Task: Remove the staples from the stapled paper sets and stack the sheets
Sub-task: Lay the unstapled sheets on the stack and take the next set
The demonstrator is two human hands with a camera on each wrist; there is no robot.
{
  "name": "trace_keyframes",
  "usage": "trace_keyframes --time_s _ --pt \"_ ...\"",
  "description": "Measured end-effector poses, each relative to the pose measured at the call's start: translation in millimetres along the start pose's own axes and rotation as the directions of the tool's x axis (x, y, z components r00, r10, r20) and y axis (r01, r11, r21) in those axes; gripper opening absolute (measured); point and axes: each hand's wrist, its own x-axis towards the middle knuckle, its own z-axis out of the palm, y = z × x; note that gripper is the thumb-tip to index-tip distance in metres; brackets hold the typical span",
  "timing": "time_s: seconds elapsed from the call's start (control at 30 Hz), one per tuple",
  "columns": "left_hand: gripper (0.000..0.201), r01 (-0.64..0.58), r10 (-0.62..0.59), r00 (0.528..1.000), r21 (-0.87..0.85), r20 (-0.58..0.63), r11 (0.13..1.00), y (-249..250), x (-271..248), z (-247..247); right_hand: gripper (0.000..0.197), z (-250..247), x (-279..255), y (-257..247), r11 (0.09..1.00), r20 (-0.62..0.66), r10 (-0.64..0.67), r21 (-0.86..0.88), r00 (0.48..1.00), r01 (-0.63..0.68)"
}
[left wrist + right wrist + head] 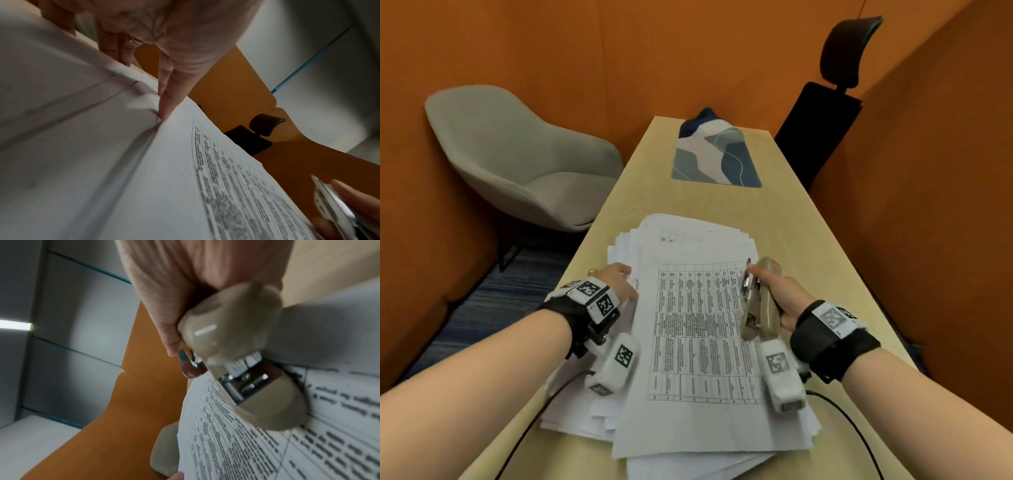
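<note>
A loose pile of printed white sheets (688, 325) lies on the pale wooden table (808, 240), with a table-printed sheet (216, 178) on top. My left hand (619, 282) rests at the pile's left edge, fingers straight, one fingertip (164, 112) pressing the papers down. My right hand (780, 291) grips a beige stapler (760, 298) held over the top sheet's right side, its metal front end (189, 365) pointing away from me. The stapler (226, 331) sits close above the printed sheet (267, 443). No staple is visible.
A blue patterned mat (717, 154) lies at the table's far end. A grey shell chair (517, 154) stands to the left and a black office chair (825, 120) at the far right. Orange walls enclose the table. Black cables (852, 425) run off the near edge.
</note>
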Motion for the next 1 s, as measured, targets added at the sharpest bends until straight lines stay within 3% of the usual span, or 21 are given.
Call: trace_keyframes --time_s 0.17,0.3,0.37,0.43,0.53,0.57,0.63,0.73,0.87,0.9,1.0 --pt "0.063 0.04 -0.037 0.998 0.074 -0.045 0.996 -14 9 -14 0.036 12 1 -7 0.997 -0.026 -0.016 -0.074 1.0 0.014" --pt "0.061 0.066 -0.036 0.992 0.261 -0.119 0.963 -2 6 -9 0.029 -42 9 -31 0.985 -0.079 0.049 -0.162 0.996 -0.061" --pt "0.065 0.037 0.028 0.984 0.357 -0.174 0.933 10 4 -5 0.022 -75 15 -43 0.96 -0.158 0.012 -0.274 0.987 -0.056" --pt "0.066 -0.059 0.137 0.976 0.402 -0.169 0.914 29 3 0 0.021 -102 23 -52 0.881 -0.245 -0.064 -0.47 0.967 -0.061" --pt "0.063 -0.227 0.257 0.965 0.347 -0.045 0.91 58 2 10 0.019 -118 35 -57 0.63 -0.267 -0.117 -0.764 0.957 -0.136" --pt "0.062 -0.258 0.276 0.961 0.348 -0.001 0.901 66 3 13 0.017 -120 42 -57 0.559 -0.262 -0.136 -0.816 0.956 -0.144" --pt "0.052 -0.295 0.298 0.953 0.39 0.054 0.872 77 7 19 0.032 -119 48 -54 0.453 -0.278 -0.146 -0.872 0.949 -0.185" --pt "0.048 -0.273 0.284 0.957 0.488 0.053 0.829 87 12 22 0.026 -106 41 -54 0.328 -0.27 -0.128 -0.919 0.954 -0.216" --pt "0.073 -0.184 0.221 0.975 0.558 0.001 0.809 89 18 20 0.037 -90 36 -45 0.181 -0.226 -0.138 -0.963 0.964 -0.2" --pt "0.076 -0.171 0.205 0.979 0.563 0.003 0.808 89 20 18 0.038 -86 37 -42 0.268 -0.253 -0.157 -0.941 0.955 -0.206" --pt "0.076 -0.174 0.193 0.981 0.521 0.018 0.836 86 25 13 0.035 -71 31 -44 0.399 -0.258 -0.169 -0.901 0.951 -0.173"
